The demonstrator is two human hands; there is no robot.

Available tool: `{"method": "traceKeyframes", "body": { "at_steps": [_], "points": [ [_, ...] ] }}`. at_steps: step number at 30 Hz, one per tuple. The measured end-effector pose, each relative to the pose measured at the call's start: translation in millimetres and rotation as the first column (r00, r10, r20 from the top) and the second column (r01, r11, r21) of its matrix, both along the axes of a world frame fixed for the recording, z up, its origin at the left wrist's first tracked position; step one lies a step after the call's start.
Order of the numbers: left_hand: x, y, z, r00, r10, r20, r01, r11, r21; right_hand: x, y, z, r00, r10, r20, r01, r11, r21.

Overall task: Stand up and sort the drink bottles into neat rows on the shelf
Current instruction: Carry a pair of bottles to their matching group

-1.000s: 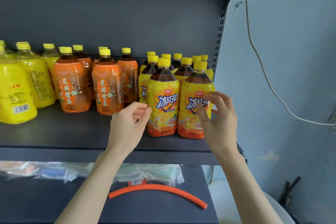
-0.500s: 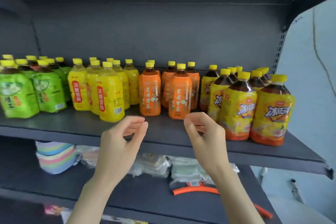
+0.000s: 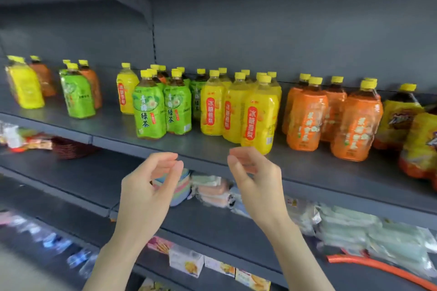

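Upright bottles with yellow caps stand in colour groups on the dark shelf (image 3: 307, 172). From the right: iced-tea bottles (image 3: 399, 120), orange bottles (image 3: 307, 116), yellow bottles (image 3: 259, 118), green bottles (image 3: 149, 113). Farther left a lone yellow bottle (image 3: 126, 92), a green and orange pair (image 3: 76, 94), and a yellow one (image 3: 24, 87) beside an orange one stand apart. My left hand (image 3: 151, 194) and my right hand (image 3: 256, 182) hover in front of the shelf edge below the green and yellow groups. Both hold nothing, fingers loosely curled.
The lower shelf (image 3: 71, 179) carries stacked coloured bowls (image 3: 182, 184), wrapped packets (image 3: 212, 189), a dark basket (image 3: 71, 146) and an orange hose (image 3: 378, 267). Small boxes (image 3: 186, 262) sit on the shelf beneath. The shelf's grey back panel closes the rear.
The view has swung left along the shelf, from the iced-tea bottles at the right end to the green and yellow groups. Both hands left the bottles and now hang free, empty.
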State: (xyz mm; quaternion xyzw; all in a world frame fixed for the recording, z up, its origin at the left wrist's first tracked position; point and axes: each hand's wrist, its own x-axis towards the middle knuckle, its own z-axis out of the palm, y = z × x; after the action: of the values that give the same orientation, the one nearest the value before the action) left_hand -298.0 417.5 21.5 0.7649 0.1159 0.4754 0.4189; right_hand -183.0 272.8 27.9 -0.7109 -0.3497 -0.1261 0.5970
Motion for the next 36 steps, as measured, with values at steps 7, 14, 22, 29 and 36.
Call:
{"method": "traceKeyframes", "body": {
  "at_steps": [7, 14, 22, 29, 36],
  "points": [
    [2, 110, 4, 0.995, 0.095, 0.018, -0.095, 0.995, 0.007, 12, 126, 5, 0.991, 0.127, 0.035, -0.128, 0.991, 0.047],
    [17, 231, 13, 0.984, 0.178, -0.005, -0.178, 0.984, 0.004, 34, 262, 18, 0.975, 0.221, 0.015, -0.222, 0.971, 0.090],
    [26, 366, 2, 0.965, 0.261, 0.000, -0.261, 0.964, -0.053, 48, 405, 18, 0.961, 0.276, 0.030, -0.277, 0.960, 0.033],
    [50, 487, -16, 0.982, 0.191, 0.008, -0.190, 0.979, -0.076, 59, 511, 4, 0.984, 0.178, 0.029, -0.178, 0.984, 0.018],
    [92, 616, -19, 0.991, 0.129, -0.019, -0.130, 0.987, -0.094, 61, 605, 8, 0.997, 0.050, -0.058, -0.048, 0.998, 0.038]
  ]
}}
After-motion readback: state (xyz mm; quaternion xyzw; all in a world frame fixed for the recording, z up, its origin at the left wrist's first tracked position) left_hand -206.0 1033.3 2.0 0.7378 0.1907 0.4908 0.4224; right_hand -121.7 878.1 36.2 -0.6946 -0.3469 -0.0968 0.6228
